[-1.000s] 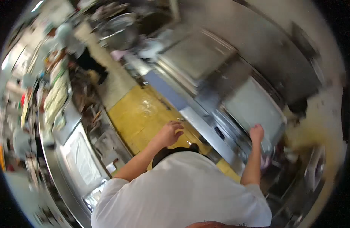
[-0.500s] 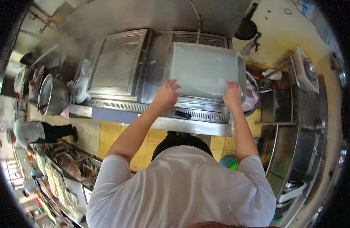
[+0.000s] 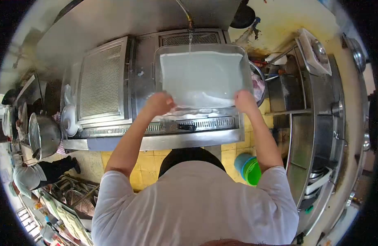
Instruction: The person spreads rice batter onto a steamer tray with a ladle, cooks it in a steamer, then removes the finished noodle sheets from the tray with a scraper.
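A wide rectangular metal tray [image 3: 157,67] of cloudy water rests on the steel counter. A thin stream from the tap [image 3: 191,25] falls into it near the far rim. My left hand [image 3: 159,104] is closed at the tray's near left corner, a little blurred. The near right corner is in the curled fingers of my right hand [image 3: 245,101]. Water spills over the near rim between both hands, onto the slotted drain strip [image 3: 215,122]. A small black object [image 3: 186,127] lies on that strip.
A perforated steel panel [image 3: 102,80] lies to the left, beside a white bowl [image 3: 69,119] and a large metal pot [image 3: 44,135]. Steel shelving [image 3: 320,135] stands right. Green and blue buckets [image 3: 251,170] sit on the floor. Another person [image 3: 31,177] stands far left.
Water now spills over the tray's near rim, where none ran before. My hands remain at its near corners. The whole view has shifted, and more of the green bucket shows.
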A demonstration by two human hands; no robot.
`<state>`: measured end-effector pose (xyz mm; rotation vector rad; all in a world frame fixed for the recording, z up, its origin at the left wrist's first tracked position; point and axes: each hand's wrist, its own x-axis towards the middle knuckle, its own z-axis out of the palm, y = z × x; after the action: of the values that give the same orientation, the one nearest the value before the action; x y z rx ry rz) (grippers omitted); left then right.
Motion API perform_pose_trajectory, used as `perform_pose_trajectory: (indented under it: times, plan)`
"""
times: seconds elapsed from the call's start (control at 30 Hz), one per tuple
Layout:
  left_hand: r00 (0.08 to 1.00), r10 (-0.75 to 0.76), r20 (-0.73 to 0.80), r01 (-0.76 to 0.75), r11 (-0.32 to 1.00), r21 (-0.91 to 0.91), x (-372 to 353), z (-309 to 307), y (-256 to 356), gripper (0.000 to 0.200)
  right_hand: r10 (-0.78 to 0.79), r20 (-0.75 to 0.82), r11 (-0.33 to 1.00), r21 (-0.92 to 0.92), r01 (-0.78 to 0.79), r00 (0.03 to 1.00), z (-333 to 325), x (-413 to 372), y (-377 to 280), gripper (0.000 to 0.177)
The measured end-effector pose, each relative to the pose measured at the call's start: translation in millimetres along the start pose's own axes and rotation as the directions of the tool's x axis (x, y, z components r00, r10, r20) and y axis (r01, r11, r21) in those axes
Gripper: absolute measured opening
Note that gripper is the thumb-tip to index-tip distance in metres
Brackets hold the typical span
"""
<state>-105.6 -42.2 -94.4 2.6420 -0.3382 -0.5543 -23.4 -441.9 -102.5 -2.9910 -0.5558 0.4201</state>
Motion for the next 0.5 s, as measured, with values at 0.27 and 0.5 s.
perform_pose_trajectory:
  times: [0.27,0.5]
  plan:
    - [0.994,-0.097,-0.046,0.101,0.990,0.098,41,-15,6,0.017,0.040,0.054,0.999,0.025,-0.042,0.998,-20,40,-14,0.025]
    - [0.898,-0.032,-0.440,0.077,0.993,0.086,152,-35,-50,0.021,-0.007,-0.342,0.986,0.153,0.063,0.940,-22,147,7,0.028]
